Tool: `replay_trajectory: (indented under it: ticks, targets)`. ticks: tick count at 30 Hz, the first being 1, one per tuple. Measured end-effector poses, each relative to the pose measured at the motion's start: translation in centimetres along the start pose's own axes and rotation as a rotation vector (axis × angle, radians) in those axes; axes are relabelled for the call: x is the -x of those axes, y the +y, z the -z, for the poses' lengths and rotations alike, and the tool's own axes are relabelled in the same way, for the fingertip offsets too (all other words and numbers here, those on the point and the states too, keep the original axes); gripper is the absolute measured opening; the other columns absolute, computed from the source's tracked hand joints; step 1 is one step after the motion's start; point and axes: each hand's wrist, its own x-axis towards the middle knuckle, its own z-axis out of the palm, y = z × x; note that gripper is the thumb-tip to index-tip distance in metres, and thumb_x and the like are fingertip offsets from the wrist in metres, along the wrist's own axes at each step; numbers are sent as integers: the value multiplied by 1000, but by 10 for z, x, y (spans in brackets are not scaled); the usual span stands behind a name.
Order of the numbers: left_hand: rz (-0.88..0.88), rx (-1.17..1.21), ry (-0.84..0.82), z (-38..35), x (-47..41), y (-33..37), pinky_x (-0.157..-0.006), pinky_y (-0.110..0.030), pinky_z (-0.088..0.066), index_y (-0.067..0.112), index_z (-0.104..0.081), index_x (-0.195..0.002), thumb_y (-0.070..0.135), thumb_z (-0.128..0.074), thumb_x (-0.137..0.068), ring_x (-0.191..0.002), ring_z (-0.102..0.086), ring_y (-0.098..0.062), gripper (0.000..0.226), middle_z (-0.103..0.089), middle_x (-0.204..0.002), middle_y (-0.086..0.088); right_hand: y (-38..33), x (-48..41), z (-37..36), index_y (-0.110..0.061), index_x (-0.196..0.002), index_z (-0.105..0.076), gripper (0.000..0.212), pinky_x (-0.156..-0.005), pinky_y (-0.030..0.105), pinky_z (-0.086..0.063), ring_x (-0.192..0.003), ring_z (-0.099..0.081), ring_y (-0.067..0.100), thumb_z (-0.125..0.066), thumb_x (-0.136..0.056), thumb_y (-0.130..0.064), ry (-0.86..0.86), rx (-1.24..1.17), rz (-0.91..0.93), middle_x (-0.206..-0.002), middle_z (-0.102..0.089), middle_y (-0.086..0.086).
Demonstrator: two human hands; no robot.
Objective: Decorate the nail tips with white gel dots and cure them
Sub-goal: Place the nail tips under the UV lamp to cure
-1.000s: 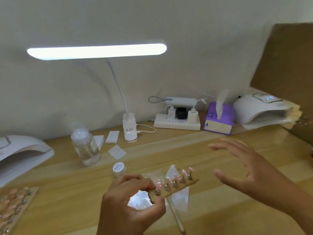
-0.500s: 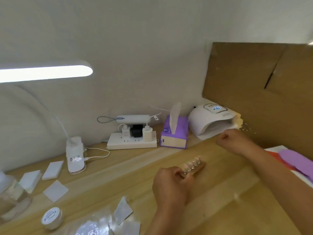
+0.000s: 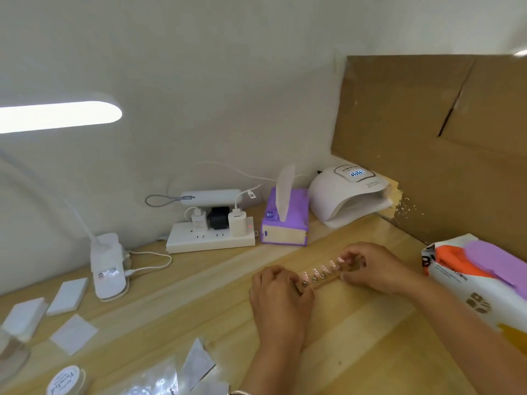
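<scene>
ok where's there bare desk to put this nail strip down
Bare wood lies between the power strip and the left hand holding the nail strip, and between the two forearms. A narrower gap sits before the curing lamp. Crowded: the left front, with pads, wrappers and gel jar.

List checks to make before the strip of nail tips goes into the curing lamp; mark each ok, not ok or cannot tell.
1. The strip is held at both ends by left hand and right hand: ok.
2. The nail tips stand on the strip: ok.
3. White dots on every tip: cannot tell.
4. The curing lamp has its display lit: ok.
5. The lamp mouth faces the hands: ok.
</scene>
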Motion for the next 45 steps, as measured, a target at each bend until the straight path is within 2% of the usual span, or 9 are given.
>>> replay_trajectory:
  ticks: [5, 15, 24, 28, 32, 35, 38, 42, 45]
  targets:
    - [-18, -88, 13, -3, 2, -2, -105, -24, -27, 29, -54, -129, 46, -63, -84, -125, -39, -14, 49, -52, -127, 13, 1, 19, 5, -24, -79, -63, 20, -60, 18, -39, -70, -55, 7, -83, -76, -21, 28, 141, -70, -79, -60, -5]
    - [-70, -90, 76, -10, 3, -3, -99, -34, -35, 19, -67, -110, 34, -70, -79, -115, -49, -24, 35, -59, -115, 3, 23, -15, 21, -11, -65, -52, 34, -63, 31, -42, -74, -61, 31, -61, -94, -27, 423, 213, -398, -71, -58, 10]
    - [-54, -72, 53, -9, 0, 3, -89, -38, -43, 19, -70, -98, 30, -82, -65, -105, -58, -28, 37, -62, -107, 2, 20, -69, 17, -3, -82, -68, 33, -73, 34, -48, -93, -66, 38, -58, -95, -31, 526, 96, -437, -91, -69, 25]
    - [-119, -105, 20, -10, -3, 8, -62, -41, -53, 19, -70, -74, 22, -94, -30, -76, -68, -31, 50, -66, -84, -1, 21, -98, 20, -2, -105, -69, 36, -83, 36, -51, -105, -65, 39, -64, -91, -36, 598, 49, -551, -109, -68, 23]
    - [-157, -166, 31, -10, -6, 6, -56, -39, -53, 21, -69, -70, 28, -87, -29, -71, -69, -32, 45, -66, -80, 0, 32, -120, 16, 0, -108, -67, 33, -84, 44, -54, -89, -69, 34, -76, -83, -20, 640, -319, -510, -102, -72, 24]
    - [-169, -179, 44, -10, -6, 7, -56, -38, -53, 20, -69, -69, 31, -82, -32, -70, -68, -32, 41, -66, -79, 0, 43, -123, 15, -7, -112, -65, 30, -62, 38, -54, -63, -64, 27, -64, -83, -3, 665, -539, -530, -84, -72, 21]
    - [-162, -180, 38, -11, -6, 7, -58, -39, -54, 19, -69, -68, 23, -94, -21, -69, -69, -32, 54, -66, -79, -1, 42, -114, 14, -8, -101, -67, 24, -68, 40, -53, -79, -69, 36, -52, -84, -1, 910, -641, -459, -84, -71, 18]
    - [-174, -183, 59, -12, -6, 6, -56, -37, -53, 20, -69, -67, 23, -94, -18, -67, -68, -32, 55, -66, -78, 0, 14, -94, 26, -15, -91, -65, 12, -68, 31, -35, -90, -60, 33, -53, -91, -15, 1360, -502, -303, -90, -65, 5]
    - [-177, -172, 88, -13, -7, 5, -56, -36, -53, 20, -69, -67, 23, -93, -19, -67, -68, -31, 55, -66, -78, 0, -7, -108, 53, -14, -111, -68, 34, -87, 39, -42, -111, -55, 34, -50, -86, 0, 1039, -104, -53, -113, -65, 8]
